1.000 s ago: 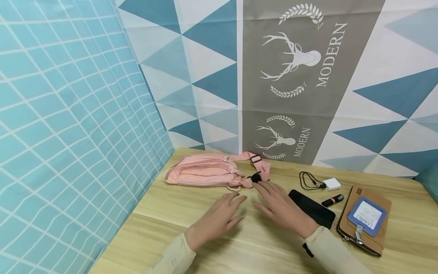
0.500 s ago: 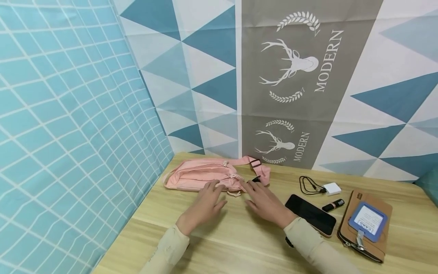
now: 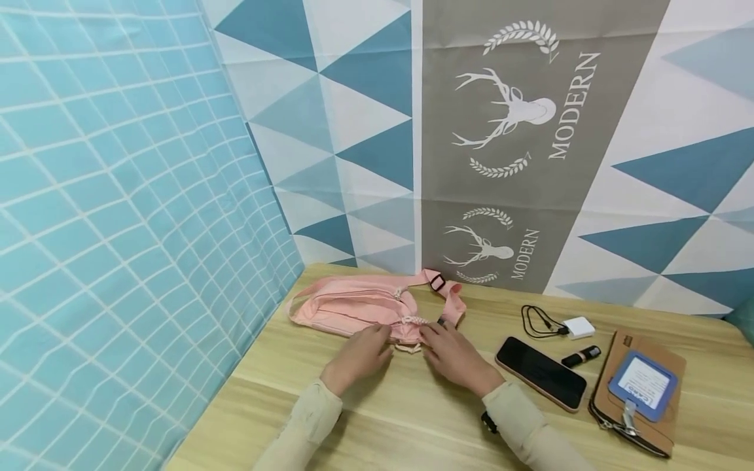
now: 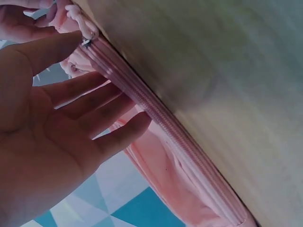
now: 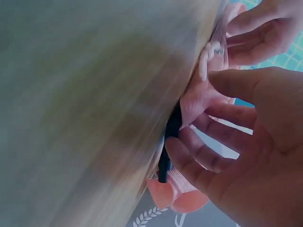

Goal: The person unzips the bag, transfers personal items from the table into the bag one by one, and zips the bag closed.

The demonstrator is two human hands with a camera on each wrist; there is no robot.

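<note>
A pink waist bag [image 3: 347,307] with an unzipped top lies at the back of the table, its strap [image 3: 452,301] looped to the right. My left hand [image 3: 360,353] grips its near edge, close to the right end. In the left wrist view, the thumb is at the cord zipper pull [image 4: 83,23] and the fingers lie against the zipped side. Beside it, my right hand [image 3: 456,356] pinches the right end where the strap begins. In the right wrist view, the thumb presses the pink fabric, and the fingers lie by the black buckle [image 5: 171,127].
To the right lie a phone [image 3: 540,373], a black tube-like item [image 3: 581,356], a white charger [image 3: 579,327] with a black cable [image 3: 533,322], and a brown zip pouch [image 3: 662,418] bearing a blue card holder [image 3: 643,384]. Patterned cloth walls [image 3: 377,131] stand behind and at the left.
Both hands have come forward and left to the bag and taken hold of its right part. That end has shifted slightly toward me. The things at the right stay in place.
</note>
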